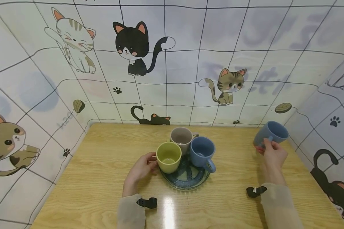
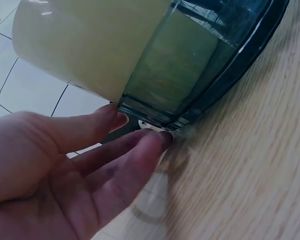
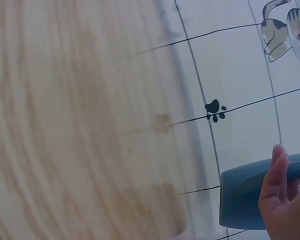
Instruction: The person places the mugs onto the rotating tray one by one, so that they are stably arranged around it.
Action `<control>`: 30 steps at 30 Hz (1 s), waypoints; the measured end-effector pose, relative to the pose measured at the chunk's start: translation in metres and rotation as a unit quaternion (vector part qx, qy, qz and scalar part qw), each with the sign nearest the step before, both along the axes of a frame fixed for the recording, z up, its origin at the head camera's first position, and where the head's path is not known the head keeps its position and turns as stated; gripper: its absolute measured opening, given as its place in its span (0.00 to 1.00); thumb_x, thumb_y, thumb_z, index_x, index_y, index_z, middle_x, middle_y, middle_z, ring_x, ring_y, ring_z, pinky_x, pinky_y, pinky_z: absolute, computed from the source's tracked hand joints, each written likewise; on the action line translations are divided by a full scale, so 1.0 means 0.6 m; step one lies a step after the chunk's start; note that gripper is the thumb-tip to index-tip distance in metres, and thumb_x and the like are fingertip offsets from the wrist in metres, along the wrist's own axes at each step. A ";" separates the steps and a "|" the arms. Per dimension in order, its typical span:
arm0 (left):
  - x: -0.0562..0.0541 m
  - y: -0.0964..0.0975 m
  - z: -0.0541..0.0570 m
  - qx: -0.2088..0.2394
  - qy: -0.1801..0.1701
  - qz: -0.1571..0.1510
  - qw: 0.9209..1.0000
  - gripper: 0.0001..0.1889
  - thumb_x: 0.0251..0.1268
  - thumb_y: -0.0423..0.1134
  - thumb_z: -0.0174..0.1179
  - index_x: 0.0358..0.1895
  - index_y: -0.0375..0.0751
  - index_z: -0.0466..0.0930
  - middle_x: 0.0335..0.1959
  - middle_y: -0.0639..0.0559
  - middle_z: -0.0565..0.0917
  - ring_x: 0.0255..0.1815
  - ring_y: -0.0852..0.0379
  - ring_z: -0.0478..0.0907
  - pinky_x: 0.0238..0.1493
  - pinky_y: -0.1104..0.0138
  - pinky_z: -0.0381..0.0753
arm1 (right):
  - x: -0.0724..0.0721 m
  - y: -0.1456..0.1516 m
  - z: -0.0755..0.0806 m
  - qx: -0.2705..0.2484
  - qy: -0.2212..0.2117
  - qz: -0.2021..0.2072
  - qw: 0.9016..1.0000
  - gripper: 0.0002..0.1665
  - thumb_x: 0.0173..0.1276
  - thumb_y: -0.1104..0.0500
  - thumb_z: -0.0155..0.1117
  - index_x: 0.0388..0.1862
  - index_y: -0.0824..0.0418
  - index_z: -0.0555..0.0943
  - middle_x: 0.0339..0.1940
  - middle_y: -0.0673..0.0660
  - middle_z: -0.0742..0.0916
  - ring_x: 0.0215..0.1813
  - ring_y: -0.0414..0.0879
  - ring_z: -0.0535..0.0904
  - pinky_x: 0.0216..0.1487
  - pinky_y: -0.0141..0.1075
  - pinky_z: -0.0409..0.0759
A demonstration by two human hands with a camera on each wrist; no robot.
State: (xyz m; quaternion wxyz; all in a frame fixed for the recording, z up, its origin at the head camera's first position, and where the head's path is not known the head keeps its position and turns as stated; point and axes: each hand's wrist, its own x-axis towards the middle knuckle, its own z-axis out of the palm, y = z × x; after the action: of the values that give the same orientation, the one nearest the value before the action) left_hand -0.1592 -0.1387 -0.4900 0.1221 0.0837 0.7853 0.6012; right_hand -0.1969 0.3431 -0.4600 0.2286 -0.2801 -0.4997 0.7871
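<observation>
A yellow-green mug (image 1: pixel 168 157), a grey-brown mug (image 1: pixel 182 137) and a blue mug (image 1: pixel 202 152) stand close together on a dark blue-green glass plate (image 1: pixel 186 184). At the plate's left edge, my left hand (image 1: pixel 141 167) pinches the rim beside the yellow-green mug; thumb and fingertips meet the rim in the left wrist view. Far to the right, my right hand (image 1: pixel 275 155) grips a second blue mug (image 1: pixel 276 131) by its handle. That mug is tilted and appears held off the table, with its opening partly visible; the right wrist view shows its side.
The wooden table (image 1: pixel 103 178) has a cloth (image 1: pixel 186 79) printed with cats and grid lines behind it and at both sides. The held mug is near the table's back right corner. Each wrist carries a black strap (image 1: pixel 147 203).
</observation>
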 end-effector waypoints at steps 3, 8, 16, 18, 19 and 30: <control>0.000 0.000 -0.002 -0.003 -0.005 -0.025 1.000 0.22 0.75 0.26 0.47 0.70 0.30 0.65 0.60 0.34 0.75 0.45 0.49 0.79 0.40 0.59 0.84 | 0.008 -0.004 0.011 0.002 0.007 0.005 1.000 0.09 0.65 0.62 0.69 0.33 0.67 0.79 0.36 0.58 0.84 0.22 0.49 0.84 0.24 0.35 0.83; 0.001 -0.002 -0.002 -0.016 0.011 -0.050 0.999 0.23 0.76 0.27 0.46 0.71 0.32 0.64 0.66 0.37 0.72 0.55 0.47 0.76 0.46 0.59 0.82 | 0.019 -0.010 0.025 0.011 0.016 0.007 1.000 0.08 0.64 0.63 0.69 0.37 0.68 0.83 0.34 0.57 0.85 0.22 0.48 0.85 0.23 0.33 0.82; 0.003 -0.009 0.003 -0.020 0.026 -0.069 0.997 0.23 0.74 0.27 0.49 0.70 0.29 0.65 0.65 0.34 0.72 0.60 0.42 0.74 0.50 0.58 0.81 | 0.044 -0.031 0.039 0.047 0.033 0.027 0.998 0.13 0.63 0.61 0.71 0.40 0.70 0.83 0.31 0.58 0.86 0.23 0.47 0.85 0.24 0.33 0.83; 0.003 -0.010 0.003 -0.013 0.032 -0.074 0.997 0.23 0.73 0.26 0.50 0.69 0.28 0.65 0.64 0.33 0.73 0.60 0.41 0.75 0.50 0.57 0.81 | 0.052 -0.038 0.043 0.061 0.034 0.036 0.997 0.12 0.63 0.61 0.71 0.40 0.70 0.83 0.31 0.57 0.86 0.23 0.47 0.85 0.25 0.32 0.83; 0.003 -0.011 0.003 -0.011 0.033 -0.076 0.997 0.23 0.73 0.26 0.51 0.69 0.28 0.65 0.64 0.33 0.73 0.59 0.41 0.75 0.50 0.57 0.81 | 0.056 -0.040 0.046 0.067 0.033 0.042 0.996 0.13 0.64 0.61 0.71 0.41 0.70 0.83 0.31 0.57 0.86 0.23 0.46 0.85 0.25 0.32 0.83; 0.005 -0.014 0.007 -0.026 0.036 -0.078 0.996 0.20 0.72 0.27 0.52 0.65 0.28 0.70 0.59 0.36 0.77 0.52 0.49 0.79 0.49 0.56 0.82 | 0.103 -0.066 0.067 0.123 0.048 0.088 0.987 0.16 0.65 0.59 0.70 0.42 0.73 0.80 0.32 0.56 0.85 0.25 0.45 0.85 0.27 0.30 0.83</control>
State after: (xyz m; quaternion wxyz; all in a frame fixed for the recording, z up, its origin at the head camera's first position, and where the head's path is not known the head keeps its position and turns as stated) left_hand -0.1562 -0.1470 -0.4858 0.1423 0.1631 0.7957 0.5657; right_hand -0.1351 0.3035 -0.4198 0.2154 -0.1666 -0.6038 0.7492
